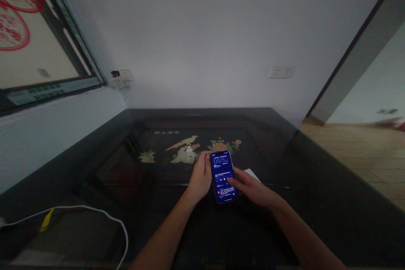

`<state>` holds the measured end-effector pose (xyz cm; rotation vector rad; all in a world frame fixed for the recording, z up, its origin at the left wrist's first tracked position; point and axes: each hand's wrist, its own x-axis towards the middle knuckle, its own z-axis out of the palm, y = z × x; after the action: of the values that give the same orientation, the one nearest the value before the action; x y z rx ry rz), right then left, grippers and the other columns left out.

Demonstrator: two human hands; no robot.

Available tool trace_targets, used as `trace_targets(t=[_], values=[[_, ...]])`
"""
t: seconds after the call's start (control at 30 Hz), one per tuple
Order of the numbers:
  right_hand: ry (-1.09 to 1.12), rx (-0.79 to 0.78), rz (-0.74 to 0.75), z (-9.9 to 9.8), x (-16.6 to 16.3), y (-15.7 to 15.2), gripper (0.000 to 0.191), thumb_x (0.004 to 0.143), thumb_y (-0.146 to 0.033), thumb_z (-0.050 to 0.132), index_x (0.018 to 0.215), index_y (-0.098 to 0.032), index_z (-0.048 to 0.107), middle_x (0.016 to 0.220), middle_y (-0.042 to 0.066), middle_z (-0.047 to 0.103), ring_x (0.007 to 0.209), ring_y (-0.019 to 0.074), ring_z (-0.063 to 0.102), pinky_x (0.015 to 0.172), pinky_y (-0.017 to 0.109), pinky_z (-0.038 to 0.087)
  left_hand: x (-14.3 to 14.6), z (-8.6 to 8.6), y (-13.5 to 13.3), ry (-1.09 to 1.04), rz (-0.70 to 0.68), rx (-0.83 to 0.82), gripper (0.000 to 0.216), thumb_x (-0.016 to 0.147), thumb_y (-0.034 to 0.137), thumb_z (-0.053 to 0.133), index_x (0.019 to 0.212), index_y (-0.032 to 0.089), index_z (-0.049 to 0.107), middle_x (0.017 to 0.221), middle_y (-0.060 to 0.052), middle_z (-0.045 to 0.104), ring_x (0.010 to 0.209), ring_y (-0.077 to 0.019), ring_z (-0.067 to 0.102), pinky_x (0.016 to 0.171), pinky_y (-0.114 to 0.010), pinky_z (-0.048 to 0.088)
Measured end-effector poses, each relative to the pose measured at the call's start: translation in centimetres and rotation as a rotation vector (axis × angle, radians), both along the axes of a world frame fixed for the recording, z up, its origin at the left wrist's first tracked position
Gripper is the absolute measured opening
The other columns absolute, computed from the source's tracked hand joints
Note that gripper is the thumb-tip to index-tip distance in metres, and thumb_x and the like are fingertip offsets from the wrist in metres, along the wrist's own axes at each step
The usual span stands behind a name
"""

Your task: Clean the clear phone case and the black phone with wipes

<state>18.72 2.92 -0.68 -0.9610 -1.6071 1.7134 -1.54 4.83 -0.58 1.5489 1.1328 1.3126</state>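
Note:
A smartphone (223, 177) with a lit blue lock screen reading 09:52 is held upright-facing above the dark table. My left hand (201, 174) grips its left edge, the fingers partly hidden behind it. My right hand (249, 184) is wrapped around the lower right side, with the thumb over the screen. Just beyond the right hand, a white flat object (252, 174) shows in part. To the left of the phone stands a small clear bottle (190, 155) with a pale top.
The glossy black table (152, 215) bears an inlaid bird-and-flower picture. A white cable (95, 207) with a yellow tag (47, 220) curves across its left front. Wall sockets (281, 72) and a plugged power adapter (119, 82) are on the walls; a window is at left.

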Motion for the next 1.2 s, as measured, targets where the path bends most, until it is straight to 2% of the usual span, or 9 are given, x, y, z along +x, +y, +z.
trace_targets(t=[0.13, 0.17, 0.27, 0.37, 0.53, 0.77, 0.87, 1.0, 1.2], values=[[0.040, -0.020, 0.035, -0.8, 1.3, 0.4, 0.054, 0.094, -0.051, 0.065, 0.142, -0.028, 0.053, 0.127, 0.006, 0.068, 0.114, 0.0258, 0.065, 0.098, 0.043, 0.053, -0.8, 1.0, -0.2, -0.080, -0.240, -0.161, 0.045, 0.099, 0.058, 0.043, 0.124, 0.024, 0.061, 0.097, -0.005, 0.070, 0.078, -0.0202, 0.068, 0.061, -0.030, 0.059], [0.047, -0.030, 0.040, -1.0, 1.5, 0.4, 0.054, 0.094, -0.051, 0.066, 0.141, -0.028, 0.054, 0.126, 0.006, 0.068, 0.113, 0.0255, 0.065, 0.098, 0.043, 0.053, -1.0, 1.3, -0.3, -0.093, -0.288, -0.172, 0.046, 0.099, 0.057, 0.045, 0.126, 0.025, 0.060, 0.101, -0.006, 0.070, 0.081, -0.0210, 0.069, 0.060, -0.030, 0.059], [0.070, -0.083, 0.066, -1.1, 1.9, 0.3, 0.051, 0.093, -0.050, 0.068, 0.138, -0.027, 0.056, 0.121, 0.006, 0.070, 0.109, 0.0239, 0.067, 0.096, 0.041, 0.053, -1.4, 2.4, -0.8, -0.086, -0.351, -0.073, 0.045, 0.100, 0.055, 0.047, 0.127, 0.024, 0.064, 0.115, -0.008, 0.070, 0.107, -0.0247, 0.067, 0.091, -0.038, 0.059], [0.104, -0.128, 0.129, -1.0, 1.9, 0.1, 0.048, 0.093, -0.049, 0.069, 0.134, -0.027, 0.059, 0.121, 0.006, 0.070, 0.109, 0.0236, 0.067, 0.097, 0.041, 0.052, -1.4, 3.0, -1.4, -0.074, -0.373, -0.017, 0.052, 0.098, 0.060, 0.047, 0.133, 0.024, 0.063, 0.128, -0.008, 0.068, 0.131, -0.0269, 0.055, 0.118, -0.043, 0.040], [0.147, -0.183, 0.184, -0.9, 0.7, -0.3, 0.047, 0.089, -0.052, 0.073, 0.126, -0.025, 0.064, 0.116, 0.006, 0.072, 0.105, 0.0229, 0.070, 0.098, 0.042, 0.052, -0.8, 2.3, -2.1, -0.212, -0.503, -0.160, 0.066, 0.097, 0.069, 0.040, 0.143, 0.023, 0.054, 0.128, -0.011, 0.068, 0.118, -0.0275, 0.065, 0.105, -0.042, 0.051], [0.085, -0.140, 0.059, -1.1, -1.6, -0.1, 0.041, 0.088, -0.049, 0.075, 0.113, -0.018, 0.069, 0.108, 0.009, 0.074, 0.100, 0.0244, 0.072, 0.089, 0.043, 0.059, -0.4, 1.3, -1.8, -0.207, -0.405, -0.096, 0.055, 0.101, 0.061, 0.039, 0.138, 0.021, 0.052, 0.126, -0.011, 0.066, 0.106, -0.0228, 0.066, 0.094, -0.036, 0.054], [0.096, -0.141, 0.002, -0.8, -1.6, 0.0, 0.043, 0.090, -0.051, 0.072, 0.117, -0.018, 0.069, 0.113, 0.011, 0.073, 0.103, 0.0255, 0.072, 0.090, 0.046, 0.060, -0.4, 1.4, -1.7, -0.078, -0.333, 0.028, 0.047, 0.104, 0.051, 0.040, 0.138, 0.020, 0.050, 0.128, -0.011, 0.063, 0.109, -0.0220, 0.063, 0.099, -0.038, 0.050], [0.316, -0.213, -0.063, -0.7, -1.0, 0.1, 0.047, 0.092, -0.060, 0.064, 0.117, -0.020, 0.069, 0.119, 0.012, 0.072, 0.104, 0.0258, 0.072, 0.093, 0.050, 0.059, -0.4, 1.9, -1.8, 0.182, -0.253, 0.186, 0.042, 0.100, 0.036, 0.051, 0.140, 0.021, 0.048, 0.131, -0.011, 0.059, 0.117, -0.0245, 0.058, 0.105, -0.042, 0.045], [0.324, -0.268, -0.131, -0.9, -0.9, 0.1, 0.048, 0.091, -0.060, 0.066, 0.106, -0.015, 0.071, 0.105, 0.012, 0.075, 0.100, 0.0258, 0.073, 0.094, 0.052, 0.059, -0.1, 1.8, -1.8, 0.377, -0.190, 0.269, 0.049, 0.092, 0.026, 0.062, 0.139, 0.022, 0.047, 0.132, -0.011, 0.056, 0.122, -0.0253, 0.055, 0.107, -0.043, 0.044]])
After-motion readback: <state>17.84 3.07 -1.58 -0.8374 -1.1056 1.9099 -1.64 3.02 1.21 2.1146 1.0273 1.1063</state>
